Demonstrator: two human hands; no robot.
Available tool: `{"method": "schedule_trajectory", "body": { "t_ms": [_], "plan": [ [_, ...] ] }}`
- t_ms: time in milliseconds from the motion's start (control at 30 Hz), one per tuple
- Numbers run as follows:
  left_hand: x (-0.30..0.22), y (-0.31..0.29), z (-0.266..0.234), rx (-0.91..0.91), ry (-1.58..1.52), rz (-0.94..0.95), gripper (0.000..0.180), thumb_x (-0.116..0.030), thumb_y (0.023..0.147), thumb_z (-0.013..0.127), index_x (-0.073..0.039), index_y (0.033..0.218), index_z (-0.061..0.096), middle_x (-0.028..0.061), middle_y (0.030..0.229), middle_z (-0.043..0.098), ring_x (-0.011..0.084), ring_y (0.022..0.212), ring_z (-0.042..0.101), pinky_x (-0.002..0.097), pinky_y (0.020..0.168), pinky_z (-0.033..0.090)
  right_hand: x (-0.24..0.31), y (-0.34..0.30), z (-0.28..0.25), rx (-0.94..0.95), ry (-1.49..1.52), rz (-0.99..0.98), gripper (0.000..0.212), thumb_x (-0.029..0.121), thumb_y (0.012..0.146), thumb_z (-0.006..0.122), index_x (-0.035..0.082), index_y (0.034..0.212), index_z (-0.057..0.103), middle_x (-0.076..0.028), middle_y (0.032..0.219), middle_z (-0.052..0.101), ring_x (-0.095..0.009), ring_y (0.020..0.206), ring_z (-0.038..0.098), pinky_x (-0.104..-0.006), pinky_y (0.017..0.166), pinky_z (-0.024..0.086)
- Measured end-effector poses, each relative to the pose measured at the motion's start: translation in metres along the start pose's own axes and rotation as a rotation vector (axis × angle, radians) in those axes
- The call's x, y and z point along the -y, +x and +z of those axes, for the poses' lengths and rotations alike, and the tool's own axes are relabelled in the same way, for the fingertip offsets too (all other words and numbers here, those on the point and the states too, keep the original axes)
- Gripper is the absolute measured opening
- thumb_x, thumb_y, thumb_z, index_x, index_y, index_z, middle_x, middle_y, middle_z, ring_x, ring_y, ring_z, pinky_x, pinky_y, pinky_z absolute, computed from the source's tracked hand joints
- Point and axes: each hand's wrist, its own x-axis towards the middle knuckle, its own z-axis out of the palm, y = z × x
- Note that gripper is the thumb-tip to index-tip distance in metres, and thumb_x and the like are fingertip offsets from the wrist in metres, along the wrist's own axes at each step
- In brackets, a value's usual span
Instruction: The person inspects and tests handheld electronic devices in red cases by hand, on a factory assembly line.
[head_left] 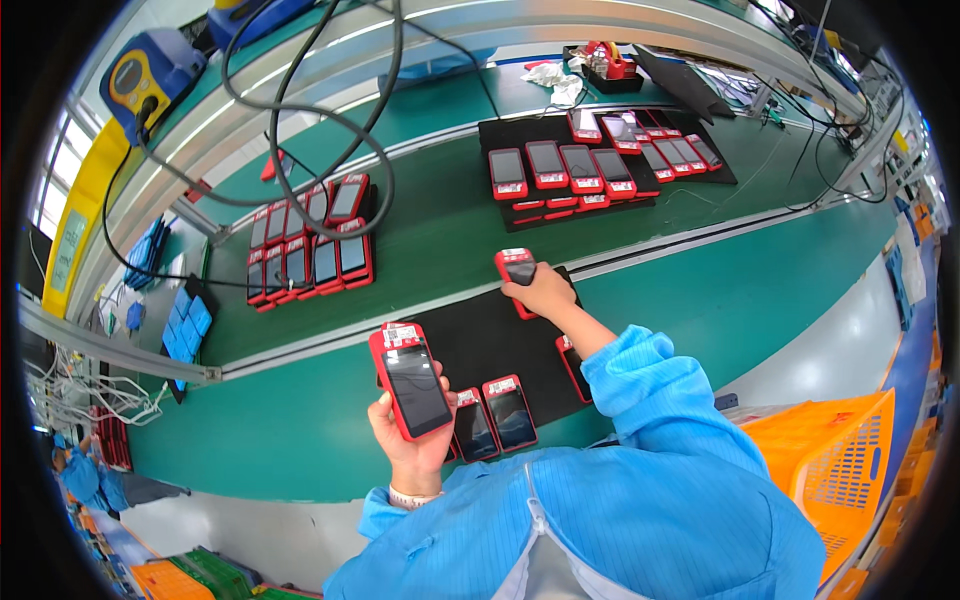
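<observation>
My left hand (408,455) is closed around a red handheld terminal (418,385), tilted with its dark screen up and a white label at its top end. A second red edge shows behind it, so there may be another one underneath. Farther off and to the right, my right hand (548,292) grips another red terminal (518,268) by its side, over the far edge of a black mat (470,340). Two more red terminals (511,412) lie side by side at the mat's near edge. Another terminal (572,366) is partly hidden by my right sleeve.
Stacked red terminals (325,262) stand at the left on the green belt; more rest on a black sheet (520,135) at the far right. Grey cables (385,170) hang over the left side. Blue blocks (187,325) lie left, and an orange crate (835,470) is at my right.
</observation>
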Motion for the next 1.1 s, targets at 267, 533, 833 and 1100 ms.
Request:
{"method": "schedule_trajectory", "body": {
  "t_ms": [267, 533, 833, 1100],
  "plan": [
    [-0.003, -0.001, 0.000, -0.057, 0.005, 0.001, 0.059, -0.037, 0.074, 0.051, -0.001, 0.120, 0.044, 0.0170, 0.109, 0.052, 0.0246, 0.088, 0.055, 0.0356, 0.077, 0.043, 0.044, 0.018, -0.002, 0.055, -0.129, -0.117, 0.067, 0.046, 0.057, 0.064, 0.000, 0.104, 0.049, -0.013, 0.099, 0.058, -0.028, 0.091, 0.059, -0.0357, 0.075, 0.048],
    [-0.005, -0.004, -0.005, -0.081, -0.049, 0.010, 0.057, -0.037, 0.074, 0.051, -0.003, 0.120, 0.045, 0.0171, 0.109, 0.052, 0.0254, 0.087, 0.057, 0.0356, 0.077, 0.043, 0.060, 0.028, -0.003, 0.100, -0.244, -0.133, 0.062, 0.046, 0.057, 0.064, 0.001, 0.099, 0.055, -0.013, 0.093, 0.062, -0.028, 0.087, 0.061, -0.0353, 0.073, 0.048],
    [-0.003, 0.004, -0.009, -0.064, -0.097, -0.027, 0.057, -0.037, 0.074, 0.051, -0.003, 0.120, 0.045, 0.0173, 0.109, 0.052, 0.0255, 0.088, 0.056, 0.0359, 0.077, 0.044, 0.004, 0.004, -0.001, 0.001, -0.320, 0.033, 0.071, 0.050, 0.064, 0.065, -0.001, 0.110, 0.044, -0.014, 0.106, 0.051, -0.028, 0.093, 0.057, -0.0377, 0.075, 0.048],
    [0.009, 0.013, -0.004, -0.018, -0.059, -0.129, 0.055, -0.037, 0.076, 0.050, -0.003, 0.120, 0.045, 0.0169, 0.111, 0.052, 0.0258, 0.091, 0.055, 0.0368, 0.079, 0.044, -0.038, -0.040, 0.004, -0.095, -0.076, -0.269, 0.061, 0.048, 0.076, 0.058, 0.005, 0.117, 0.046, -0.011, 0.107, 0.051, -0.027, 0.098, 0.051, -0.0368, 0.075, 0.045]
  ]
}}
